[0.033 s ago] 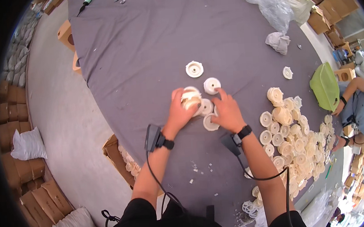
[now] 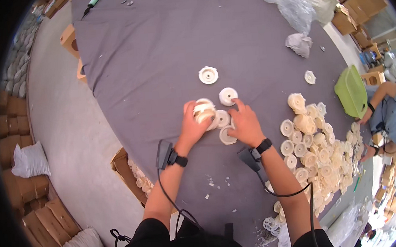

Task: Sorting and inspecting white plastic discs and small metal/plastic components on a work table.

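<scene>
Well, left hand (image 2: 191, 129) clasps cream discs (image 2: 205, 109), right hand (image 2: 247, 125) splayed over others (image 2: 226, 138).

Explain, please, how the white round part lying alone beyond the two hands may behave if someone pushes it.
The white round part would probably slide rather than roll, since it lies flat on the grey cloth. It seems fairly stiff, as its round outline shows no visible sagging.

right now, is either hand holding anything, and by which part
The left hand grips white discs by their edges; whether the right hand holds one cannot be told.
</scene>
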`<state>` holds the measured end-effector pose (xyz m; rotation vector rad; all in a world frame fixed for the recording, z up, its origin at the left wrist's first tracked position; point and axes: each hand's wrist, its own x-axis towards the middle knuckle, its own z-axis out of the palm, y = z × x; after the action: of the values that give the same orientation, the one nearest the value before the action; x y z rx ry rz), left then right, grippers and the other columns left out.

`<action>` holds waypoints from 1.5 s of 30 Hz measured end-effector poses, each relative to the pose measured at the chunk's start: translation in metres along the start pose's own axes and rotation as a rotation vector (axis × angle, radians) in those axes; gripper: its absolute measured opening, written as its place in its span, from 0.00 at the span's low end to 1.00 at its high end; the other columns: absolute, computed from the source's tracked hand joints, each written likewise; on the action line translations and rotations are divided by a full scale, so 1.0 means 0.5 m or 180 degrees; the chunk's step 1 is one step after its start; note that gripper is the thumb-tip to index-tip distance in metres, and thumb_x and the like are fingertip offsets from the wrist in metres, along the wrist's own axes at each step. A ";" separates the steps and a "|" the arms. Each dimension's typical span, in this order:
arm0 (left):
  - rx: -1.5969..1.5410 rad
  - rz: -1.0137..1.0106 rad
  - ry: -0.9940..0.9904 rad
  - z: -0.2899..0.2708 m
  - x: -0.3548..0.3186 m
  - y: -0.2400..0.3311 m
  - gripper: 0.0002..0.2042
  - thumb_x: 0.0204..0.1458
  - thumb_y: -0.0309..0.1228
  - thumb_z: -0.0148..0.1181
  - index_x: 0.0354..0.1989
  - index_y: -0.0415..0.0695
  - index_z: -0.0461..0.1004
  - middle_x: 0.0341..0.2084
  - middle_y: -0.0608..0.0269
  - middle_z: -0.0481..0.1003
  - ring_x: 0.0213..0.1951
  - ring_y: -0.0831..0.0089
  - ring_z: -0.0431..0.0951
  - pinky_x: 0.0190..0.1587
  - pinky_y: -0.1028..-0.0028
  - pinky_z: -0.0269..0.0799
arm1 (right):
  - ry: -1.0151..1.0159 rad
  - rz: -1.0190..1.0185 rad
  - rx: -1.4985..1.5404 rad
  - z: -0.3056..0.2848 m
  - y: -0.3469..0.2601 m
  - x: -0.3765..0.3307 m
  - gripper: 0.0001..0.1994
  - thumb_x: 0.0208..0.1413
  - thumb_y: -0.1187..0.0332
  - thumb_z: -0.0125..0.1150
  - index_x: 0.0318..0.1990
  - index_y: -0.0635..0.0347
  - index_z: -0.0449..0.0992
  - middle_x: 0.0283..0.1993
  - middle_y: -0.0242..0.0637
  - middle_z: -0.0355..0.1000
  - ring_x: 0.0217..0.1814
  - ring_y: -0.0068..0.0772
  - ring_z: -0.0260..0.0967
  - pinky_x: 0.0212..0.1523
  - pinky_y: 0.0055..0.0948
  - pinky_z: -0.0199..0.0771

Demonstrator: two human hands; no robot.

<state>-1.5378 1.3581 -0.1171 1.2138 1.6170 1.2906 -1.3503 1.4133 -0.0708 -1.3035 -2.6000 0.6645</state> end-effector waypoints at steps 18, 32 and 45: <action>-0.1199 -0.1007 -0.0581 0.004 -0.064 0.003 0.16 0.43 0.23 0.57 0.42 0.42 0.63 0.38 0.62 0.68 0.41 0.74 0.69 0.42 0.75 0.67 | -0.0221 -0.0531 -0.0418 -0.003 -0.002 -0.018 0.23 0.27 0.60 0.64 0.37 0.54 0.69 0.63 0.45 0.47 0.47 0.44 0.62 0.41 0.38 0.69; -0.2104 -0.1295 0.0061 0.037 -0.137 0.063 0.14 0.48 0.22 0.51 0.45 0.44 0.63 0.39 0.64 0.68 0.41 0.77 0.69 0.42 0.77 0.68 | 0.0154 -0.0009 0.0400 0.016 -0.014 -0.089 0.23 0.34 0.61 0.63 0.43 0.53 0.67 0.58 0.40 0.54 0.48 0.45 0.61 0.45 0.37 0.67; -0.1188 -0.1468 -0.0483 0.032 -0.075 0.104 0.24 0.41 0.25 0.59 0.49 0.42 0.60 0.42 0.58 0.67 0.44 0.71 0.69 0.45 0.73 0.67 | -0.0981 0.0102 0.0258 -0.014 0.010 -0.006 0.48 0.23 0.63 0.66 0.61 0.42 0.50 0.63 0.48 0.43 0.55 0.51 0.58 0.49 0.38 0.65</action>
<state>-1.5003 1.3293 -0.0709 0.6458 1.3638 1.1060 -1.3424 1.4158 -0.0665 -1.3119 -2.7553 1.0402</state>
